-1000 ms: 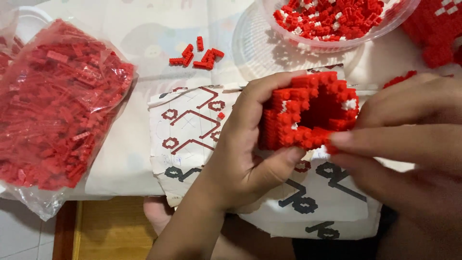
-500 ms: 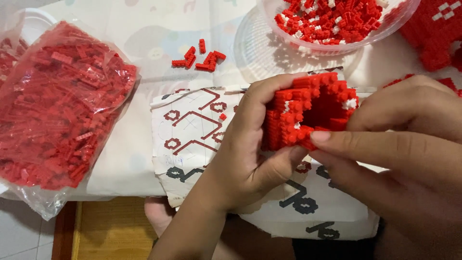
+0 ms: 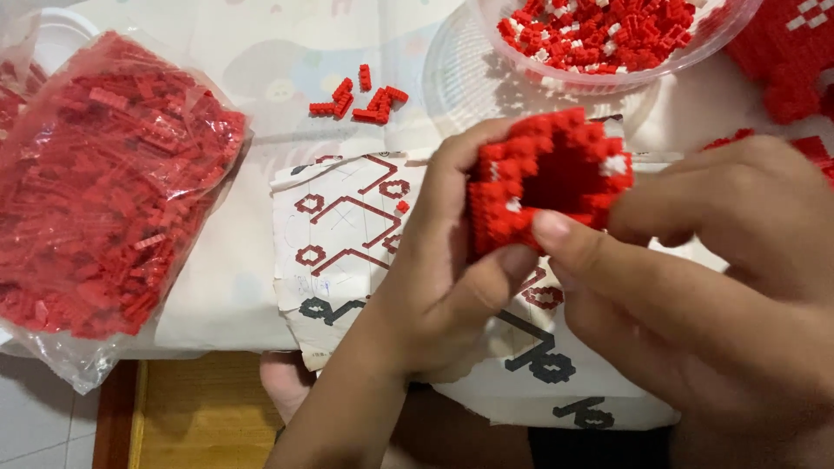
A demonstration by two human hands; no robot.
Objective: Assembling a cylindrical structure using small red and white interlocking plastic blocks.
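Head view: red block piece [image 3: 543,178] gripped in left hand [image 3: 439,287], fingers curled shut around its left side, up above the paper sheet [image 3: 347,234] near the surface's front edge. Right hand [image 3: 712,287] touching its right side, fingers pinched close, nothing else held.

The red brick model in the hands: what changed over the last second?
The right hand slid left across the red brick model, its thumb now at the model's lower edge. The left hand kept its hold on the model. The bag of red bricks, bowl and paper sheet stayed put.
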